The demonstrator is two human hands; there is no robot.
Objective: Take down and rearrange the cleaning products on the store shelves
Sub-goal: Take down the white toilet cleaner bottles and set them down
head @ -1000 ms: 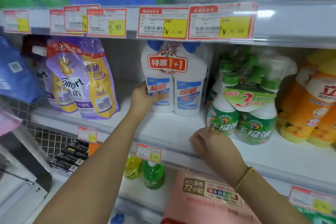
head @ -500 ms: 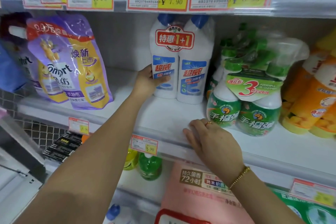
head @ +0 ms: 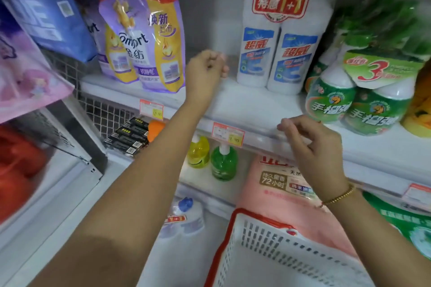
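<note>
While just beside the twin-pack [head: 262, 53], left hand [head: 206, 70] in a loose fist.

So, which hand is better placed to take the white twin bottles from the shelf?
Probably the left hand. It is at the same height as the white twin bottles, just beside them, holding nothing. The right hand is lower, at the shelf edge, nearer the green bottles.

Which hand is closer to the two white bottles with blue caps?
Left. The left hand is just beside the white bottles, on their left. The right hand is lower, at the front edge of the shelf.
</note>
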